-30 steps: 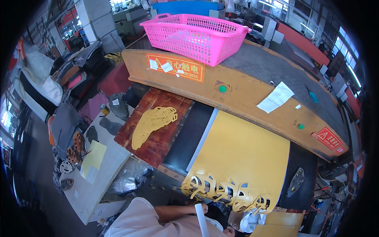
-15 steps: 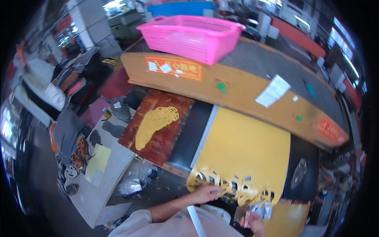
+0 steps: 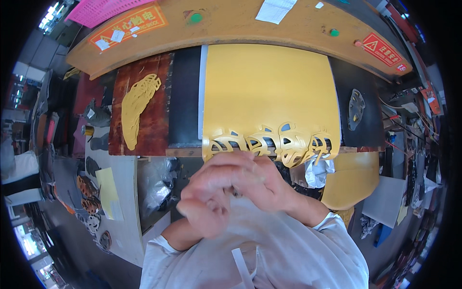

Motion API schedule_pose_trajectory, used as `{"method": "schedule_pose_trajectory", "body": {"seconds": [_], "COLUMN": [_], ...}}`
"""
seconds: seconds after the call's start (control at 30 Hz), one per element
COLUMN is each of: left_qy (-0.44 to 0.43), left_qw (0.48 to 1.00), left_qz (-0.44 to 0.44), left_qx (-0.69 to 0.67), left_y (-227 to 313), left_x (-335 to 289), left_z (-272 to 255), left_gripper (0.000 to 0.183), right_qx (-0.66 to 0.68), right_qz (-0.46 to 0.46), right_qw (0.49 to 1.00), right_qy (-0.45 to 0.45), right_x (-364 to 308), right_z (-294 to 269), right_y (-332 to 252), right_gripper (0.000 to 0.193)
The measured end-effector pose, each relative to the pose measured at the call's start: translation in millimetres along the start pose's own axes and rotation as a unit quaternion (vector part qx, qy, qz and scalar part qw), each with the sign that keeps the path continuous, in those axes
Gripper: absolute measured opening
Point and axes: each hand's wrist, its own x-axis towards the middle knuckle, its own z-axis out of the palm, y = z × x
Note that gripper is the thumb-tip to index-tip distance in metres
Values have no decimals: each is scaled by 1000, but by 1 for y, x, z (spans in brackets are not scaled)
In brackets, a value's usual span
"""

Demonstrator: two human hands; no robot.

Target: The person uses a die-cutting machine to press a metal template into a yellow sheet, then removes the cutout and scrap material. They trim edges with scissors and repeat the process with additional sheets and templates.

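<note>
A factory workshop — a worn orange machine beam (image 3: 231,30) with rectangular red warning labels (image 3: 388,52) spans the black worktable (image 3: 185,98)'s far edge — a cut-out yellow sheet (image 3: 269,89) overhangs the near one.

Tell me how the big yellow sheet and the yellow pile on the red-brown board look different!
The yellow sheet is wide; the yellow pile is small and narrow. The sheet has holes along its near edge; the pile has openings at its far end. The sheet lies to the right of the pile. Both are yellow.

Smooth yellow sheet (image 3: 272,89), glossy red-brown board (image 3: 156,123), perhaps wood, plastic basket (image 3: 103,10)
</note>
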Motion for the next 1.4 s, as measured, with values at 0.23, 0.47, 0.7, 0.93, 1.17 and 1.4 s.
{"method": "schedule_pose_trajectory", "body": {"seconds": [0.23, 0.47, 0.7, 0.93, 1.17, 1.4], "left_qy": [94, 178, 159, 87, 199, 115], "left_qw": [971, 950, 954, 985, 923, 924], "left_qz": [192, 218, 215, 58, 292, 338], "left_qx": [-108, -136, -134, -138, -155, -138], "left_y": [14, 10, 3, 50, -3, -8], "left_x": [6, 14, 8, 37, 14, 14], "left_z": [41, 63, 58, 39, 51, 21], "left_gripper": [87, 79, 68, 78, 76, 75], "right_qx": [-21, 16, 15, -48, -29, 17], "right_qz": [-92, -186, -233, -219, -165, -156], "right_qw": [995, 982, 969, 974, 986, 988], "right_qy": [-14, 16, 86, -1, -7, -15], "right_x": [2, 19, 18, 27, 33, 33], "right_z": [8, 11, 12, 10, 25, 40], "right_y": [-17, -9, -15, -11, -5, 7], "right_gripper": [12, 24, 34, 35, 24, 14]}}
